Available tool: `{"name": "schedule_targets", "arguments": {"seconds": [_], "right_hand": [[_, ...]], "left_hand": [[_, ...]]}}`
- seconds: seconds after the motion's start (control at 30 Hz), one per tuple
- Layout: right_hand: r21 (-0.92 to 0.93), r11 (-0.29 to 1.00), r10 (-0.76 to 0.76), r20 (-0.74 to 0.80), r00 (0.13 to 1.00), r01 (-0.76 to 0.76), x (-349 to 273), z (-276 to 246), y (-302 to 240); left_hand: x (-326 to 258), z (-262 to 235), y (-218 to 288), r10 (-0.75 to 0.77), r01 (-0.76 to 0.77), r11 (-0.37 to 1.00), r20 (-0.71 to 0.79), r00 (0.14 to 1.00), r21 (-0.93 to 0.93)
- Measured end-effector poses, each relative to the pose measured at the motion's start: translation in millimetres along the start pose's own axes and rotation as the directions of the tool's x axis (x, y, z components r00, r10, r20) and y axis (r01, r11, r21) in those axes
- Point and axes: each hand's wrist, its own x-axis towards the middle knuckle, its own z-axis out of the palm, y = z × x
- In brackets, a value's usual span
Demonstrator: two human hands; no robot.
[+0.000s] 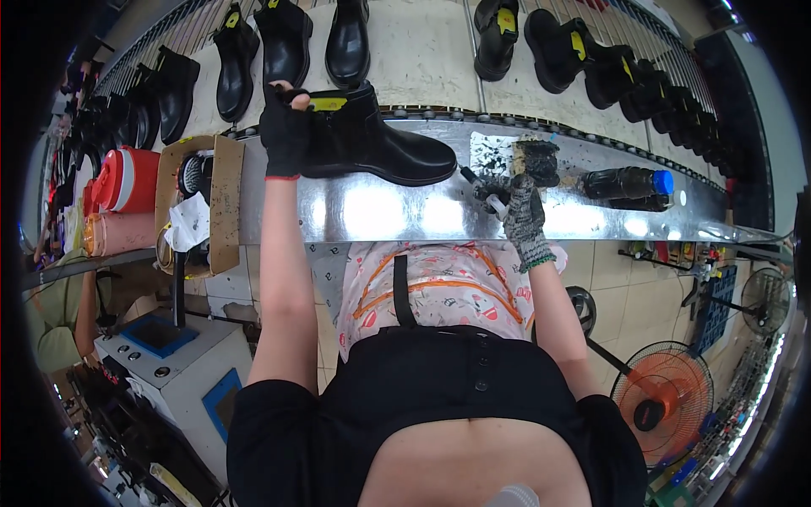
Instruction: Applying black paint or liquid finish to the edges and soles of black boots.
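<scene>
blk-gloved l hand (285,133) grips blk boot (372,142) by its top end — boot lies to hand's r, toe twd r hand (525,215). gry-gloved r hand closed round small wht/blk tool (498,205) — dark block (536,160) just beyond, blue-capped btl (621,183) to its r.

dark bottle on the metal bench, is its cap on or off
On: a blue cap covers the end of the dark bottle, with no open mouth showing. How tight it is, I cannot tell.
</scene>
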Motion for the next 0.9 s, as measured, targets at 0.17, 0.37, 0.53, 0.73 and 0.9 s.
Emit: {"name": "schedule_targets", "arguments": {"seconds": [0.17, 0.37, 0.53, 0.73, 0.9], "right_hand": [[-0.218, 0.957, -0.201, -0.026, 0.979, 0.191, -3.9, -24.9, -67.5], [-0.493, 0.843, -0.299, -0.098, 0.949, 0.215, -0.2, -24.0, -59.6], [-0.464, 0.864, -0.241, -0.039, 0.97, 0.196, -0.7, -24.1, -64.5], [-0.094, 0.989, -0.116, -0.021, 0.993, 0.113, -6.7, -25.5, -83.2], [-0.126, 0.981, -0.149, 0.011, 0.989, 0.149, -10.3, -17.5, -71.9]], "left_hand": [[-33.2, -20.4, 26.0, -0.062, 0.062, 0.996, -0.008, 0.998, 0.06], [-61.0, -33.9, 77.1, -0.151, 0.148, 0.982, 0.013, 0.989, 0.119], [-85.3, -44.6, 116.5, -0.253, 0.231, 0.957, 0.116, 0.961, 0.175], [-114.8, -51.7, 137.9, -0.361, 0.363, 0.93, 0.291, 0.886, 0.051], [-132.5, -52.3, 145.4, -0.355, 0.384, 0.923, 0.343, 0.869, -0.017]]}}
